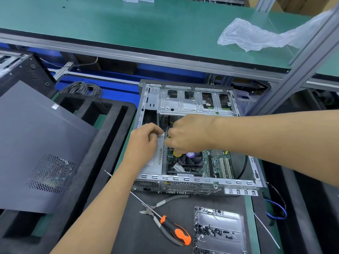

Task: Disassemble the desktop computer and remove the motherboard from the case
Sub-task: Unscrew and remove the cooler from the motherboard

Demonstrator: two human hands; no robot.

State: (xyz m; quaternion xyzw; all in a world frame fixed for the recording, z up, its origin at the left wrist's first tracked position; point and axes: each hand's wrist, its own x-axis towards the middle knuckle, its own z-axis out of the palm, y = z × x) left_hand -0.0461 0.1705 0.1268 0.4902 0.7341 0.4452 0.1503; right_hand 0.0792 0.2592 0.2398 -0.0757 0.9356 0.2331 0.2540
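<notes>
Inside the open case, our left hand curls its fingers on the top edge of the silver power supply, while our right hand pinches yellow wires beside it. The motherboard sits in the case floor, just below our right hand. A screwdriver lies near the case's front edge.
</notes>
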